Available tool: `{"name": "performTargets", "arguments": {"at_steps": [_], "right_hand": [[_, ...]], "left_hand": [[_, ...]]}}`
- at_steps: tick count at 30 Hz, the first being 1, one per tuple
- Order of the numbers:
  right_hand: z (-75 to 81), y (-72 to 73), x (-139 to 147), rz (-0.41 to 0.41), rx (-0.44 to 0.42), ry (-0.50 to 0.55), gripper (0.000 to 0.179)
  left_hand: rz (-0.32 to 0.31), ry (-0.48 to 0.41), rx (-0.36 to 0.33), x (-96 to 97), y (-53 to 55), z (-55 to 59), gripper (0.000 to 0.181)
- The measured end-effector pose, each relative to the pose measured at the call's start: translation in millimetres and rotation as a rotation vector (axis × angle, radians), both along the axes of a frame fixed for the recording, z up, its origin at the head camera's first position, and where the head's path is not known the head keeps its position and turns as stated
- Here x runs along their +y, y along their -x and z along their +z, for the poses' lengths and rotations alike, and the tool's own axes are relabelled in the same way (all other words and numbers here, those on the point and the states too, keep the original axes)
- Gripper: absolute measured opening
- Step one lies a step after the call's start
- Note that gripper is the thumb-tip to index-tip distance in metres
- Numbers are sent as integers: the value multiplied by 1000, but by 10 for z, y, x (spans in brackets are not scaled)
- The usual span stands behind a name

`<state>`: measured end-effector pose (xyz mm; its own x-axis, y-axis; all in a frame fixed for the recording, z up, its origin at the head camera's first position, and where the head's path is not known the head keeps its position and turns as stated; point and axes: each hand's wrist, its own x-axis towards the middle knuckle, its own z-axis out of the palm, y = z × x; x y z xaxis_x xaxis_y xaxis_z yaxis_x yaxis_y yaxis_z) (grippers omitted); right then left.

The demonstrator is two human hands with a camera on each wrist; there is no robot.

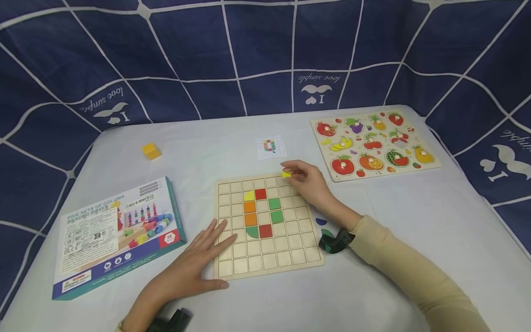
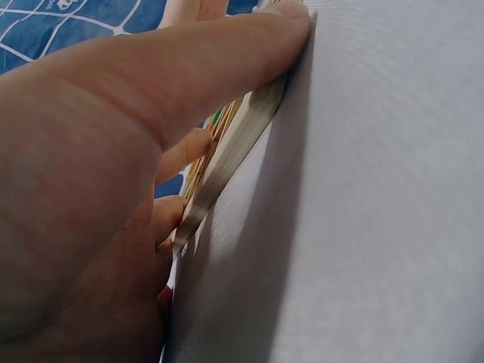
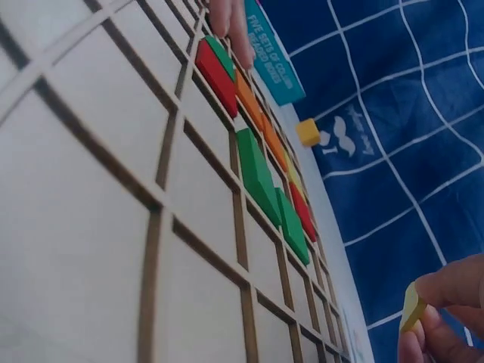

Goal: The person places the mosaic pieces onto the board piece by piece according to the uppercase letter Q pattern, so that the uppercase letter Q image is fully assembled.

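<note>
A wooden grid board point(image 1: 294, 242) lies on the table, holding red, orange and green squares, a yellow quarter-round tile point(image 1: 249, 196) and a green quarter-round tile point(image 1: 251, 232). My left hand point(image 1: 192, 263) rests at the board's left edge, fingers spread over it and thumb along the near corner; the left wrist view shows the thumb point(image 2: 227, 57) against the edge. With thumb and fingers, my right hand point(image 1: 309, 184) pinches a small yellow tile point(image 3: 412, 306) above the board's far right corner. Beyond the board lies a pattern card point(image 1: 270, 147) with a small coloured figure.
A fruit puzzle board point(image 1: 373, 145) lies at the back right. On the left are a bead-set box point(image 1: 120, 237) and a yellow block point(image 1: 151, 151). A blue piece point(image 1: 321, 222) and green pieces lie beside the board, under the right wrist.
</note>
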<state>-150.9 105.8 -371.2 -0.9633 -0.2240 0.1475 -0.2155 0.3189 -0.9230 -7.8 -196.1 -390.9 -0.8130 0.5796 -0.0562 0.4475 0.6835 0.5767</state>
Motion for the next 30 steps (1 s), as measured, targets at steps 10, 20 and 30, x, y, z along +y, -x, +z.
{"name": "performTargets", "arguments": {"at_steps": [10, 20, 30], "right_hand": [[-28, -26, -66, 64, -51, 48, 36], [-5, -39, -121, 120, -112, 17, 35], [-38, -14, -169, 121, -86, -36, 28]], "left_hand": [[4, -8, 3, 0, 0, 0, 103], [9, 0, -14, 6, -2, 5, 103], [2, -19, 25, 6, -1, -4, 103]]}}
